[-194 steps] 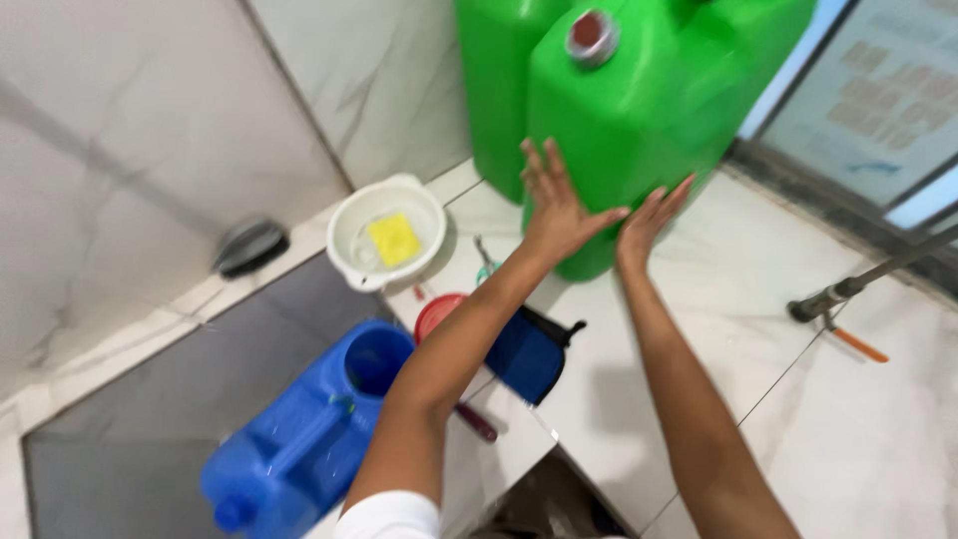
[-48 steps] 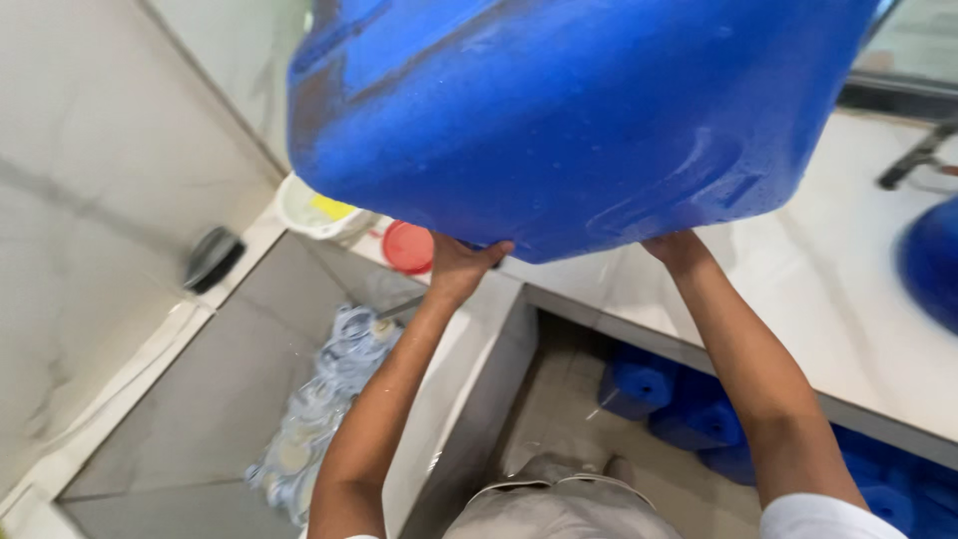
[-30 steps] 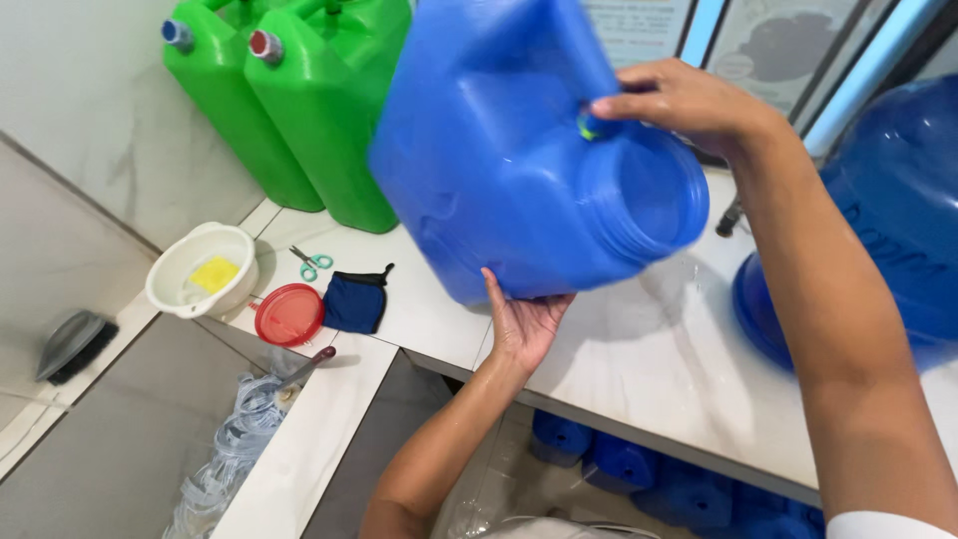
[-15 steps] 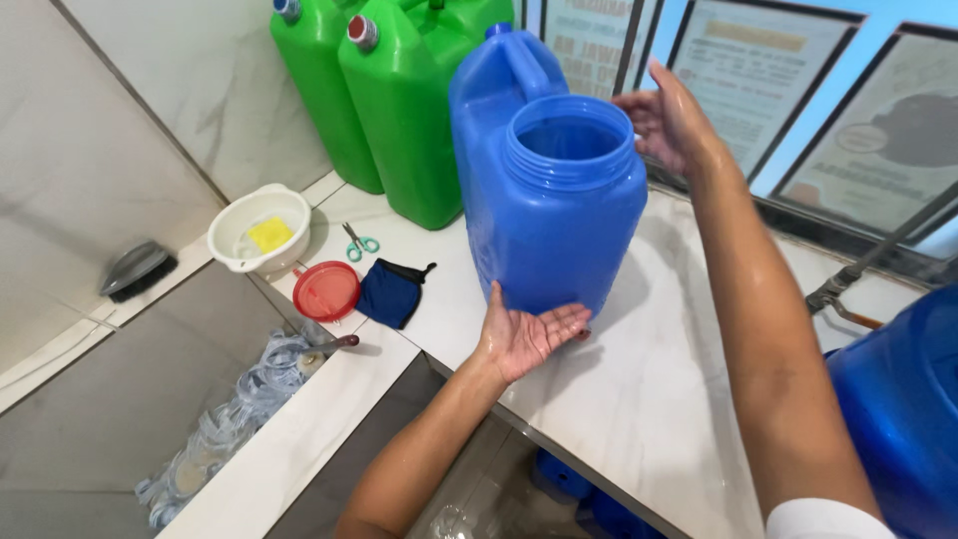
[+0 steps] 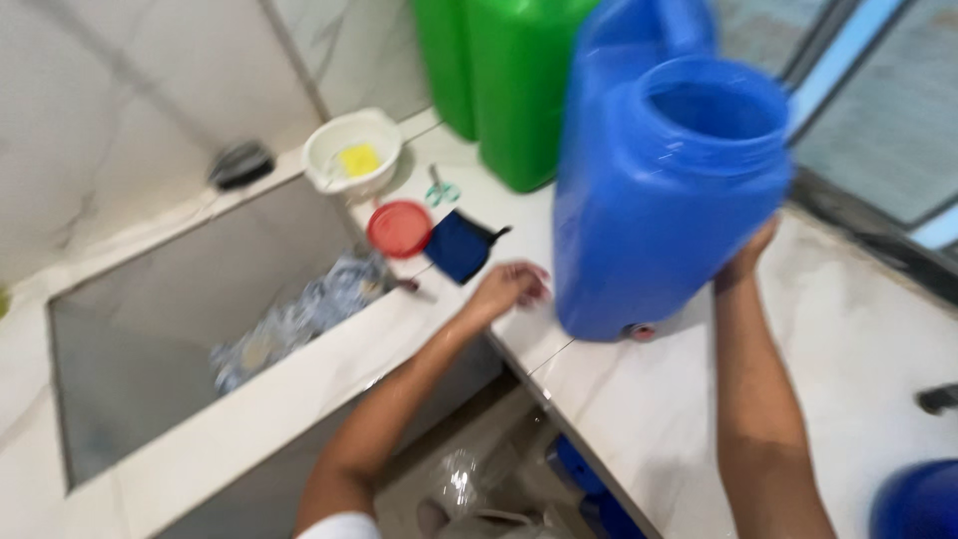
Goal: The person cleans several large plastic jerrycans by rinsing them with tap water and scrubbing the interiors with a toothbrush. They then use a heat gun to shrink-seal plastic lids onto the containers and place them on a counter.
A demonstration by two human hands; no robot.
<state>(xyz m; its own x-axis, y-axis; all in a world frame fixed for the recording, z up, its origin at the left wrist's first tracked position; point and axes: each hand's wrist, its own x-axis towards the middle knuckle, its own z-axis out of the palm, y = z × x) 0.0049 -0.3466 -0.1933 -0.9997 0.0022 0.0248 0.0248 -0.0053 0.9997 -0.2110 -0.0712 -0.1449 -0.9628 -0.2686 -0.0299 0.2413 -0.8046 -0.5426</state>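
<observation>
The blue jug (image 5: 669, 190), tilted half a second ago, is now stood upright on the desk (image 5: 878, 329). The right hand (image 5: 748, 262) is pressed against its right side; the left hand (image 5: 507, 289) has been withdrawn, resting open beside it.

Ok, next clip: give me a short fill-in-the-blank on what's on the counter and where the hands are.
1. The right hand rests against the side of a large ____ jerrycan with an open mouth.
2. The left hand lies on the counter beside a dark blue ____.
3. The white bowl holds something ____ in colour.
4. Behind the blue can stand ____ jerrycans.

Missing words: blue; pouch; yellow; green
</observation>
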